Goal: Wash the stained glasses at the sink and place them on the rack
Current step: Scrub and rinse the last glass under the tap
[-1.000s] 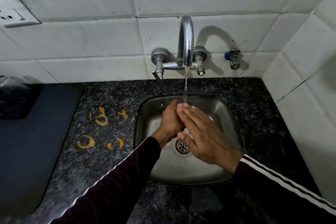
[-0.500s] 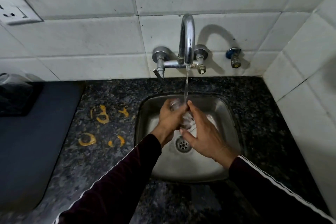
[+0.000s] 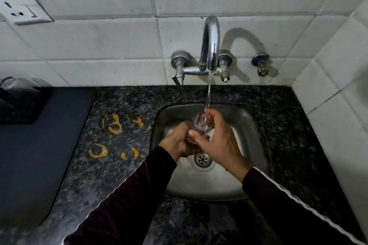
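A clear drinking glass is held over the steel sink, its mouth tilted up toward the water stream from the chrome tap. My left hand wraps around the glass's lower part. My right hand grips its right side, with the fingers curled over the rim under the running water. Much of the glass is hidden by both hands.
Yellow-orange ring stains mark the dark granite counter left of the sink. A dark mat covers the left counter, with an upturned glass at its far edge. A wall socket sits upper left, a small valve right of the tap.
The glass has become visible between my hands and sits lower over the drain. My right hand shifted from lying flat over the left hand to gripping the glass's rim.
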